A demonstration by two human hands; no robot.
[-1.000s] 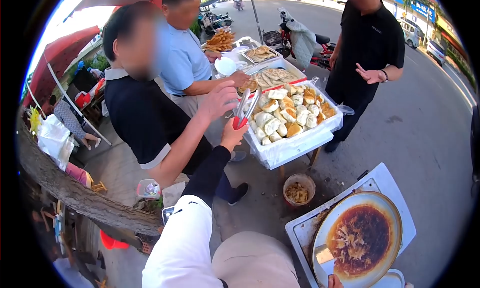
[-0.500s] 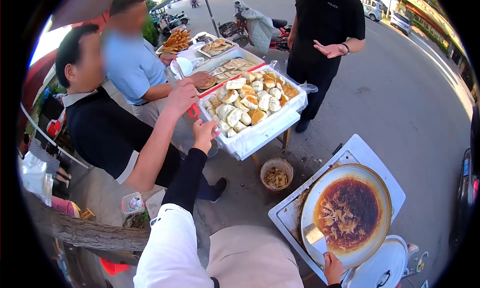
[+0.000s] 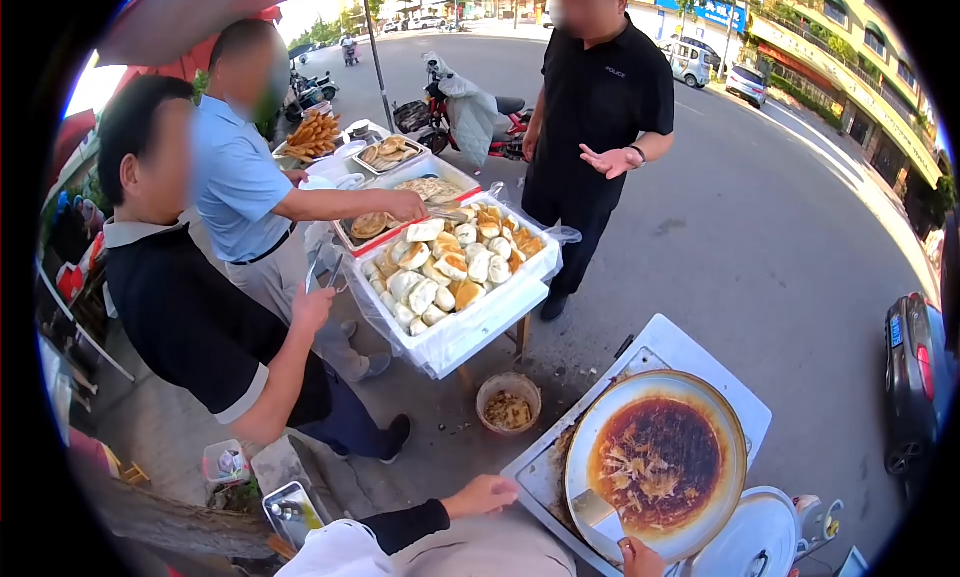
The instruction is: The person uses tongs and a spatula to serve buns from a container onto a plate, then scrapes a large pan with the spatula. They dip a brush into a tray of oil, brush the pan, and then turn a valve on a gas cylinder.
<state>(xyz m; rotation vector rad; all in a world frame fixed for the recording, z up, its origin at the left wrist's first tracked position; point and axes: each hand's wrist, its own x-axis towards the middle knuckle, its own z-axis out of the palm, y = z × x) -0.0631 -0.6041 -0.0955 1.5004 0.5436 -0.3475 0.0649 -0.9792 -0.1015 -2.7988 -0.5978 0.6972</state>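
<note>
My right hand (image 3: pixel 640 557) is closed round the handle of a metal spatula (image 3: pixel 600 518), whose blade rests at the near left rim of a large round pan (image 3: pixel 735 457). Dark brown oil and pale scraps (image 3: pixel 640 472) lie in the pan. Left of the stove (image 3: pixel 735 382), my left hand (image 3: pixel 486 496) is empty, low in front of my body, its fingers loosely extended. Beyond it stands a bucket of scraps (image 3: pixel 508 410). Stuffed buns (image 3: pixel 430 269) fill a white box (image 3: pixel 460 339) lined with plastic.
A person in a black shirt (image 3: pixel 190 317) holds tongs at the left. Another in light blue (image 3: pixel 235 177) reaches over flatbreads (image 3: pixel 428 189). A third person (image 3: pixel 610 87) stands beyond the box, palm up. A white lid (image 3: pixel 750 532) lies right of the pan.
My left hand has drawn back from beside the bun box towards my body. The black-shirted person's hand has lowered with the tongs. The light-blue-shirted person's arm now reaches over the flatbreads. The view has shifted.
</note>
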